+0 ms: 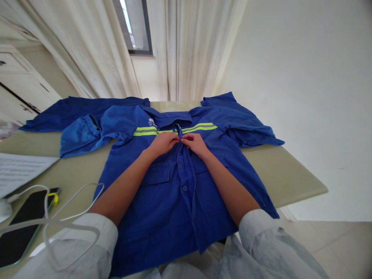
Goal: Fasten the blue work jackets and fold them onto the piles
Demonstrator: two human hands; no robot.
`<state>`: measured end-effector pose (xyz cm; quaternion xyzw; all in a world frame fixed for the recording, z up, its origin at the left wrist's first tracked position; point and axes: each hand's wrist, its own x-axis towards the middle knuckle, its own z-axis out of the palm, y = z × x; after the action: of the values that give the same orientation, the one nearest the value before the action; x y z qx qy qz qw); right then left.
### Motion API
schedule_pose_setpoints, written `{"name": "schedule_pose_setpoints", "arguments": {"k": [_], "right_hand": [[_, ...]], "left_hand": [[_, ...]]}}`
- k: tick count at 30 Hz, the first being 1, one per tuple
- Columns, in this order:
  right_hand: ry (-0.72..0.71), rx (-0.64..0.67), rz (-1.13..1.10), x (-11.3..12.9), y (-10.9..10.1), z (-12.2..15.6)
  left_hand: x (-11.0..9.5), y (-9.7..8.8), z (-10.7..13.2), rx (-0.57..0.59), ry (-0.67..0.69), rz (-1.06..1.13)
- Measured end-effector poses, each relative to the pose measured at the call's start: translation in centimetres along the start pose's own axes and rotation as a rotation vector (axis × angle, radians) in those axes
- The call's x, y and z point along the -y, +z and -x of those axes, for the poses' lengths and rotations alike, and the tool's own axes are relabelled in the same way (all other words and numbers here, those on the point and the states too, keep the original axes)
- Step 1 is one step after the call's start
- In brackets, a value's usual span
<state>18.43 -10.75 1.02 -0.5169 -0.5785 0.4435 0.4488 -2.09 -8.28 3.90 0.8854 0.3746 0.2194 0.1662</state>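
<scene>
the placket [182, 170] of a blue work shirt [157, 217] is pinched near the collar by the left hand [163, 143] and right hand [195, 144], held close together, on a beige table [279, 170]

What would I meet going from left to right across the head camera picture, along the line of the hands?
Sheet of printed paper → cuffed blue shirt sleeve → left hand → right hand → other blue shirt sleeve → beige table top

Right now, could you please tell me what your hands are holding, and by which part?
The left hand and right hand pinch the blue work shirt at its front placket, just below the collar.
</scene>
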Motion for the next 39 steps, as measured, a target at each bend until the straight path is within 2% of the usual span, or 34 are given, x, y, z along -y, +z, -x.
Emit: {"name": "schedule_pose_setpoints", "arguments": {"k": [6,10,14,17,21,25,27,33,39], "right_hand": [[0.013,-0.106,0.264,0.7,0.8,0.5],[-0.022,-0.191,0.478,1.5,1.5,1.2],[-0.054,-0.221,0.654,1.5,2.3,1.7],[-0.058,-0.198,0.641,1.3,2.5,1.7],[-0.041,-0.15,0.476,1.2,2.1,1.3],[-0.026,-0.035,0.296,1.1,1.4,0.9],[-0.013,0.004,0.279,1.0,1.2,0.8],[-0.113,-0.028,0.556,1.2,1.2,0.9],[-0.224,-0.023,0.742,0.9,1.3,1.3]], "left_hand": [[-0.4,0.2,0.1,-0.021,-0.036,0.07],[0.0,0.5,0.0,-0.032,-0.059,0.201],[0.6,1.3,0.3,-0.039,-0.042,0.261],[1.0,2.0,0.7,-0.089,-0.046,0.324],[1.6,2.6,1.1,-0.133,-0.05,0.324],[1.9,2.6,1.0,-0.169,-0.071,0.339],[2.0,2.6,0.9,-0.182,-0.081,0.371],[2.0,2.7,0.7,-0.183,-0.076,0.39],[1.9,2.7,0.3,-0.174,-0.14,0.497]]}}
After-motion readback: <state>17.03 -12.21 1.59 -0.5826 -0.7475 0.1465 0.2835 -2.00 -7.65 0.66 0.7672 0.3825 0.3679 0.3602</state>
